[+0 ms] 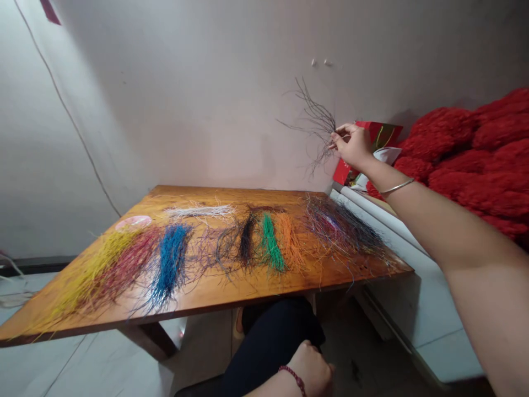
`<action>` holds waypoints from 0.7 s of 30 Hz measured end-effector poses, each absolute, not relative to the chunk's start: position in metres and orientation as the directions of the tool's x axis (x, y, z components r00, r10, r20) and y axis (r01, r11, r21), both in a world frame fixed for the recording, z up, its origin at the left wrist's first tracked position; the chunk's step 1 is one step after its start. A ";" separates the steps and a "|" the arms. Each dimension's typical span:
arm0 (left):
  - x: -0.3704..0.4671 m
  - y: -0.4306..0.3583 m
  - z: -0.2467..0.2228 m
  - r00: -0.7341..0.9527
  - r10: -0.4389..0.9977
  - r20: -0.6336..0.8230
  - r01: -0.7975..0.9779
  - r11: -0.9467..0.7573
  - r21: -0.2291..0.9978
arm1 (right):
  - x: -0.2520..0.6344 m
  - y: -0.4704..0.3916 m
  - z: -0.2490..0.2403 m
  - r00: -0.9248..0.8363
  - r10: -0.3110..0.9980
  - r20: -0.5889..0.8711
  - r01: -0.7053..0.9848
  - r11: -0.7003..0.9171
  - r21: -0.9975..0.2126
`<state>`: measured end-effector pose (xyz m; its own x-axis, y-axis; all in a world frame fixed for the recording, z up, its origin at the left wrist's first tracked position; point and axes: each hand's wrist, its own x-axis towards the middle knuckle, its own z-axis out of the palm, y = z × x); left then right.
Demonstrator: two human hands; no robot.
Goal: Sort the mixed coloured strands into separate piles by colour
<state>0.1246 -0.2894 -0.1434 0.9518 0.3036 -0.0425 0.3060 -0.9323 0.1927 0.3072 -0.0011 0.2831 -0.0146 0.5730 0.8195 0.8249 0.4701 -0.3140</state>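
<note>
Raised in front of the wall, my right hand (352, 144) pinches a bunch of thin dark wires (317, 113) between thumb and fingers. Its loose ends fan out to the upper left and hang below. My left hand (309, 368) is closed in a fist low by my leg, with nothing showing in it. On the wooden table (206, 298) lie bundles of similar thin strands: yellow (97, 259), dark pink (130, 262), blue (170, 262), white (202, 211), black (247, 237), green (271, 242) and orange (290, 240). A mixed, tangled pile (343, 223) covers the right end.
A pink round sticker or disc (133, 223) lies at the table's left. To the right, fluffy red bundles (475, 160) are heaped beside a red paper bag (372, 132) and a white surface (384, 220). My dark-clothed leg (273, 347) is under the table edge.
</note>
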 end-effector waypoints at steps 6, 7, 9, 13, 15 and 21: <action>0.125 -0.290 -0.146 0.952 0.306 0.008 0.300 -0.937 0.180 | 0.247 -0.038 0.292 -0.157 0.476 0.865 0.647 0.711 -0.274; 0.125 -0.290 -0.147 0.951 0.308 0.016 0.300 -0.937 0.178 | 0.238 -0.046 0.293 -0.168 0.478 0.862 0.625 0.728 -0.281; 0.126 -0.289 -0.148 0.950 0.313 0.014 0.306 -0.936 0.174 | 0.221 -0.060 0.294 -0.185 0.484 0.855 0.574 0.760 -0.306; 0.120 -0.289 -0.133 0.945 0.308 0.107 0.255 -0.903 0.345 | 0.196 -0.075 0.289 -0.206 0.480 0.853 0.485 0.807 -0.337; 0.110 -0.287 -0.110 0.859 0.358 0.366 0.104 -0.821 0.561 | 0.187 -0.076 0.281 -0.194 0.486 0.852 0.432 0.822 -0.371; 0.040 -0.223 -0.008 -0.298 0.830 0.471 -0.162 -0.531 0.832 | 0.177 -0.063 0.228 -0.090 0.593 0.800 0.248 0.792 -0.558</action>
<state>0.0399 -0.2232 -0.0080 -0.2984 0.8299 0.4714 -0.1619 -0.5307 0.8319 0.1771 -0.0631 0.2285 -0.0904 0.5928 0.8003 0.2482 0.7916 -0.5584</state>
